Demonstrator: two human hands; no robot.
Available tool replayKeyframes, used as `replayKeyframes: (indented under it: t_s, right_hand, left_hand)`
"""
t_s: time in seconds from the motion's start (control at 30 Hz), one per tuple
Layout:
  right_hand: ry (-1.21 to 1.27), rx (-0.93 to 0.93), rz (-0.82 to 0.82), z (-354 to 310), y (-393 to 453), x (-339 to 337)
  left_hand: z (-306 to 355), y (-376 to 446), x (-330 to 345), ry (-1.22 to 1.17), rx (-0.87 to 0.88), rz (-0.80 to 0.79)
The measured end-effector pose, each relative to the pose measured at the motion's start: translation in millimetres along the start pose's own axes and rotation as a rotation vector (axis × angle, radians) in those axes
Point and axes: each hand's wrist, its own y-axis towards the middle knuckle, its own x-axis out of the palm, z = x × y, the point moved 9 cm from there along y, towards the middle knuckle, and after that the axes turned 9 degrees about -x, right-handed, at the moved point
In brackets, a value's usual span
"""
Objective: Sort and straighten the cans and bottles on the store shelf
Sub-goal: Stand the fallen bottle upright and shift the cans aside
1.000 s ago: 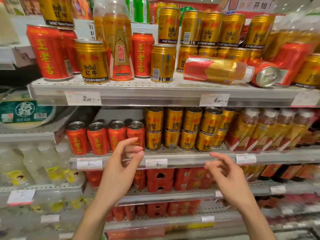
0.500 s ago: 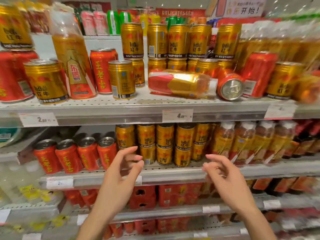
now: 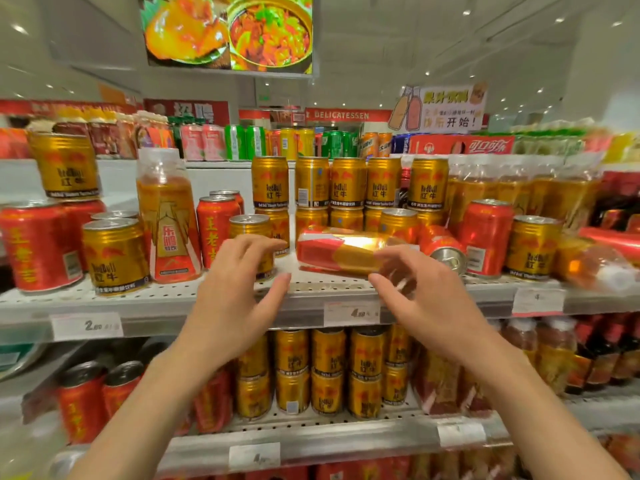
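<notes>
1. The left hand (image 3: 232,299) is up in front of the shelf (image 3: 166,301) with its fingers spread and a little bent. It holds nothing.
2. The right hand (image 3: 431,306) is also spread, with bent fingers, and it holds nothing. Its fingertips are blurry.
3. Both hands are just in front of the lying bottle (image 3: 346,249), one on each side. I cannot tell if they touch it.
4. The lying bottle is red and gold. It rests on its side on the shelf.
5. Right beside the lying bottle, on its right end, is a tipped red can (image 3: 445,249) with its silver top facing out.
6. Left of the lying bottle, behind the left hand's fingers, stands a small gold can (image 3: 250,230).
7. Further left of the lying bottle stand a red can (image 3: 215,230) and a tall orange bottle (image 3: 166,220).
8. Behind the lying bottle, gold cans (image 3: 348,188) are stacked two high.
9. Far left of the lying bottle, a gold Red Bull can (image 3: 116,258) stands near the shelf edge.
</notes>
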Motion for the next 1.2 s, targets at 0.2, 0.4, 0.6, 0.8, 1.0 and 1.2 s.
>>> replayKeyframes:
  t_s: [0.2,0.4,0.6,0.8,1.0,1.2]
  right_hand:
    - [-0.466,-0.128,-0.223,7,57,6]
    - [-0.568,0.007,-0.415,39,60,24]
    - [-0.518,0.000,-0.394,36,61,23]
    - [-0.228,0.011,-0.253,25,76,3]
    - [0.236,0.064,0.008,18,114,-11]
    - [0.486,0.083,0.004,16,146,27]
  left_hand:
    - [-12,49,-7,0.302,0.087,0.000]
    - [-39,60,5,0.270,0.016,-0.033]
    - [-44,63,7,0.262,0.030,0.016]
    - [-45,65,6,0.243,0.010,0.012]
    - [-45,67,7,0.239,-0.001,0.013]
    - [-45,67,6,0.223,0.013,0.003]
